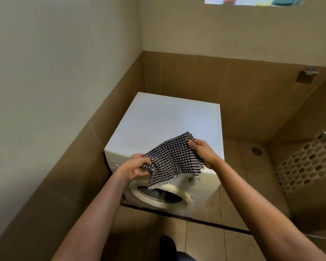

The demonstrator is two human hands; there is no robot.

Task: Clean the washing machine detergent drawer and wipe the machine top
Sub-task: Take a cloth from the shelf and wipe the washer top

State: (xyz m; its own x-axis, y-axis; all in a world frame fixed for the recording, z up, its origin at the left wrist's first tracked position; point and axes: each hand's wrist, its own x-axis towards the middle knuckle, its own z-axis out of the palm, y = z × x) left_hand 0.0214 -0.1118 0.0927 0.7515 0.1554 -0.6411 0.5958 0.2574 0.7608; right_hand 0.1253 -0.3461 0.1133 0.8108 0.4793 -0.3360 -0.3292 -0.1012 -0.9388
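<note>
A: Gripping the checked cloth (174, 161) with the left hand (135, 166) — curled tight round the near corner.

B: Pinching the far edge with the right hand (201, 150). Stretched out over the front edge of the washing machine (167, 117) — hanging past the panel.

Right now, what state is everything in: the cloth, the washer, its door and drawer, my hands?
Checked cloth, spread out, held in the air over the front of the washing machine.
Left hand, grips the cloth's left edge.
Right hand, pinches its right corner.
Door, looks shut.
Detergent drawer, looks pushed in, partly hidden.
</note>
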